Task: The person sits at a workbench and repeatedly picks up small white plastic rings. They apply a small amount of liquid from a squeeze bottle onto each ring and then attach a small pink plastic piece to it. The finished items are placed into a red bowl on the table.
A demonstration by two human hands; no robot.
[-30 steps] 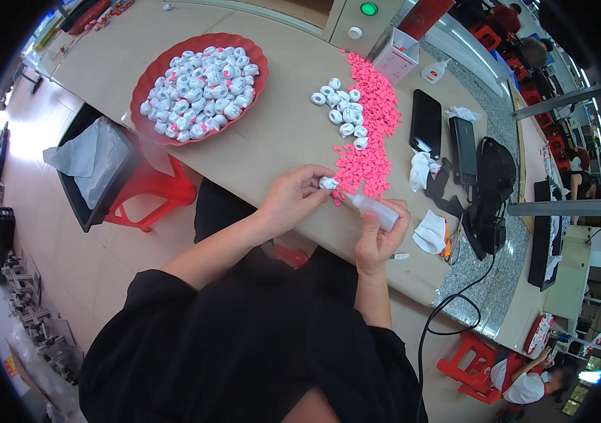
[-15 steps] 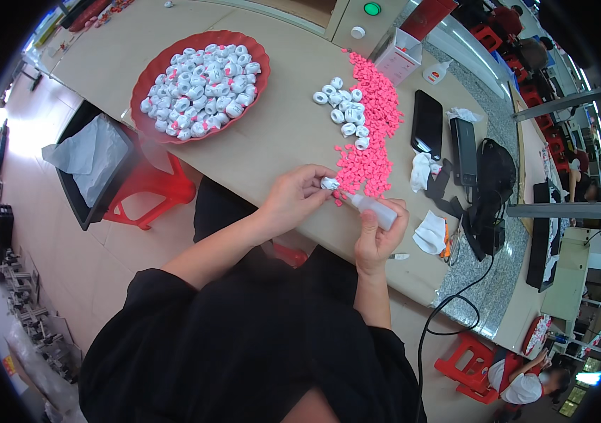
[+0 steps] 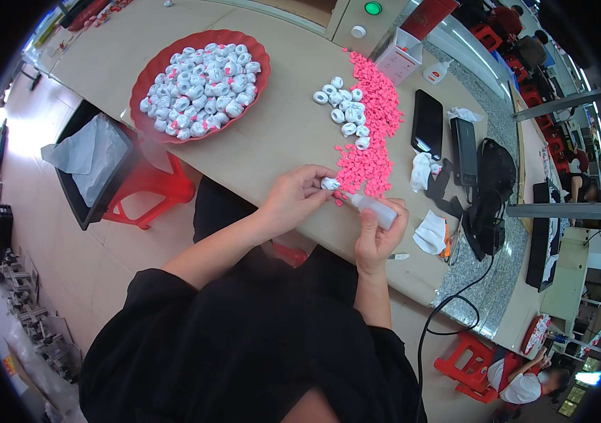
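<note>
Between the fingertips of my left hand [image 3: 292, 199] is a small white rounded piece [image 3: 329, 184] with dark markings. My right hand [image 3: 379, 236] is wrapped round a translucent white squeeze bottle [image 3: 377, 213], its narrow nozzle tilted toward the white piece; whether they touch I cannot tell. Just beyond both hands lies a long heap of small pink pieces [image 3: 366, 168]. Several more white rounded pieces [image 3: 350, 113] sit loose along the heap's left side. Further left, a red scalloped bowl [image 3: 263, 74] is piled with white pieces, many bearing a pink bit.
Right of the heap lie a black phone [image 3: 426, 123], a dark power bank [image 3: 463, 151], crumpled tissue [image 3: 420, 171] and a black bag [image 3: 496, 169] with a cable. A white box [image 3: 397, 60] and a small glue bottle [image 3: 436, 72] stand behind. A black bin [image 3: 89, 166] rests on a red stool [image 3: 149, 194].
</note>
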